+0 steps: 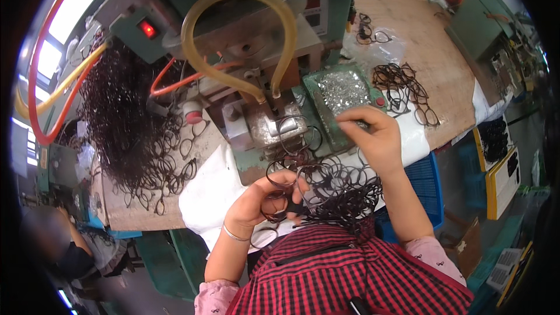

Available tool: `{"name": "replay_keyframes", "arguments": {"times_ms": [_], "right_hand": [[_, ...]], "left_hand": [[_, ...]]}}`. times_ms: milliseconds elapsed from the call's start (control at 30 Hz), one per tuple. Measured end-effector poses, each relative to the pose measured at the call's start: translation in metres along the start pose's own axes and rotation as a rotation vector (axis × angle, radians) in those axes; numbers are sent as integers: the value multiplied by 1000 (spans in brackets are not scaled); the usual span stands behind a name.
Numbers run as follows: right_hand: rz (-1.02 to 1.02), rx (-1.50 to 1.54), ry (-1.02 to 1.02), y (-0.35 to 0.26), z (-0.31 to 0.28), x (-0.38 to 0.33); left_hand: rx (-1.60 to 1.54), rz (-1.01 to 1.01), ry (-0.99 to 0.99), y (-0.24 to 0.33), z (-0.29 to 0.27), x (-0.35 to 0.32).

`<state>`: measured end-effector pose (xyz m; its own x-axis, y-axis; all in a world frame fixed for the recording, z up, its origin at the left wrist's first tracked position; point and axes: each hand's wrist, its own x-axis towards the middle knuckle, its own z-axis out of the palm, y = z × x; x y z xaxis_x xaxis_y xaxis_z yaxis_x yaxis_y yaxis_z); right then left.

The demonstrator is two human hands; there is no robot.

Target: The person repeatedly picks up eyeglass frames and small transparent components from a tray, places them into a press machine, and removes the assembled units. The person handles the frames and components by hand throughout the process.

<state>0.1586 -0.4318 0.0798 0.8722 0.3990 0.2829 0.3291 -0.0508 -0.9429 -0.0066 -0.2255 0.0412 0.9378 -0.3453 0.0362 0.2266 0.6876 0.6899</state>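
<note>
My left hand (263, 199) is closed around dark eyeglass frames (280, 179), low in front of the machine. Up at the right, my right hand (375, 134) has its thumb and fingertips pinched together; anything between them is too small to make out. It hovers by the near right edge of a green tray (328, 118) that holds many small shiny metal pieces (344, 90). Just beyond the left hand stands the press's metal fixture (277, 130), with another frame's rim in front of it. A heap of dark eyeglass frames (344, 195) lies between my forearms, against my checked apron.
A large dark pile of frames (122, 111) covers the bench's left side. Yellowish hose (188, 29) loops from the green press. More frames (402, 84) lie at the right. A blue basket (429, 189) stands below the bench edge. A person (76, 251) sits at far left.
</note>
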Motion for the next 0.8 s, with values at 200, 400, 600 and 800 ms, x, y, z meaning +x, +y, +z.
{"name": "replay_keyframes", "arguments": {"times_ms": [200,400,600,800], "right_hand": [[-46,127,-150,-24,53,44],[67,348,-117,-23,63,41],[252,756,-186,-33,84,30],[206,727,-173,-57,70,5]], "left_hand": [[-194,-217,310,9,13,6],[-157,-188,205,15,13,21],[94,49,250,6,22,0],[503,972,165,50,80,-34]]}}
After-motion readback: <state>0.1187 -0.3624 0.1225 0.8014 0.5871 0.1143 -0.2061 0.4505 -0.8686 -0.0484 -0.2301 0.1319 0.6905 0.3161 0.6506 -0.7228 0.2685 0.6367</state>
